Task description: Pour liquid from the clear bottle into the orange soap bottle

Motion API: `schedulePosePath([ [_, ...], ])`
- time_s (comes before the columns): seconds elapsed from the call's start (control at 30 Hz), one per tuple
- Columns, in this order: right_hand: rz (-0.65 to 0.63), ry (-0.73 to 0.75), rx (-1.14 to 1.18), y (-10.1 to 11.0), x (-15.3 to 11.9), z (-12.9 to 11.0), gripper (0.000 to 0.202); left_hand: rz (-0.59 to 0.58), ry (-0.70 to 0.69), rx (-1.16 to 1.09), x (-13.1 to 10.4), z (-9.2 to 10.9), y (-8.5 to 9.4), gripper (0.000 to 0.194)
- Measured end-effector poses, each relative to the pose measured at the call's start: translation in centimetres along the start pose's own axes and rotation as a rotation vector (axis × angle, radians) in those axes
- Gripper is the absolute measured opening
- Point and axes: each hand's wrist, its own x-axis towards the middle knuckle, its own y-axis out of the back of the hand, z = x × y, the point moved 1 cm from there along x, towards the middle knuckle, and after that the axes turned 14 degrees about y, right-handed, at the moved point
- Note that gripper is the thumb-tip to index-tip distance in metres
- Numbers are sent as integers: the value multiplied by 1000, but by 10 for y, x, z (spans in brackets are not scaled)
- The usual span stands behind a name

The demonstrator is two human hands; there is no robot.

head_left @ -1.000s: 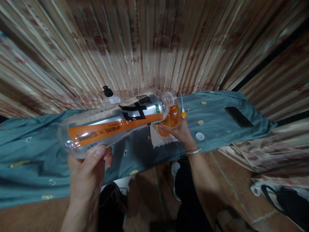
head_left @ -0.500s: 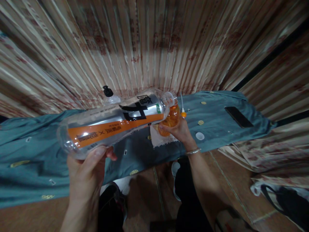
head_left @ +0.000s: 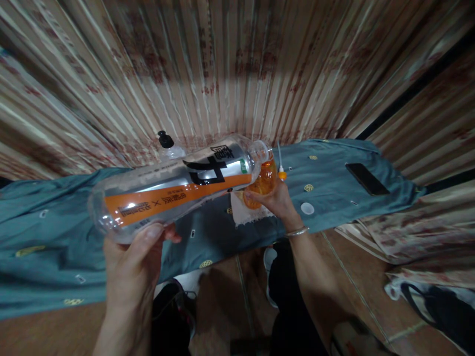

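A large clear plastic bottle [head_left: 174, 183] with a silver and orange label lies tilted nearly level, its uncapped neck toward the right. My left hand [head_left: 139, 257] is closed round its base end from below. The bottle's mouth meets the top of a small orange see-through bottle [head_left: 264, 178]. My right hand [head_left: 274, 198] grips that small bottle, holding it upright over a pale cloth [head_left: 248, 215]. Whether liquid is flowing between the two cannot be made out. Just behind my right hand lies an orange pump top with a white tube [head_left: 282, 174].
A green-blue patterned cloth [head_left: 208, 242] covers the narrow table. Behind the large bottle stands a clear bottle with a black cap [head_left: 165, 140]. To the right are a white round cap [head_left: 307, 208] and a dark phone [head_left: 366, 179]. A pleated curtain [head_left: 208, 74] hangs close behind.
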Motion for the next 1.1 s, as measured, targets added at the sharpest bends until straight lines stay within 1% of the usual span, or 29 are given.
schedulePosePath([
  [0.1,35,-30,-7,1,1,-2,87,-49,-7,13,2,-3,7,9],
  [0.17,39,-32,11,1,1,-4,85,-121,-2,47,5,-6,14,11],
  [0.23,35,-35,33,1,1,-6,84,-172,0,58,7,-8,21,16],
  [0.3,26,-39,55,1,2,-8,83,-194,-6,49,8,-9,25,21],
  [0.4,24,-47,69,1,2,-9,84,-206,-12,29,7,-8,25,26],
  [0.47,31,-49,59,2,3,-10,84,-221,-15,32,6,-6,23,25],
  [0.53,32,-49,56,2,3,-10,83,-220,-18,36,4,-5,21,24],
  [0.67,37,-54,65,2,2,-9,84,-183,-3,33,2,-5,20,26],
  [0.8,37,-56,69,1,2,-9,84,-163,9,30,3,-6,20,31],
  [0.97,33,-45,77,2,2,-9,85,-165,17,17,4,-7,20,34],
  [1.1,13,-32,57,1,1,-4,86,-172,11,23,4,-7,19,31],
])
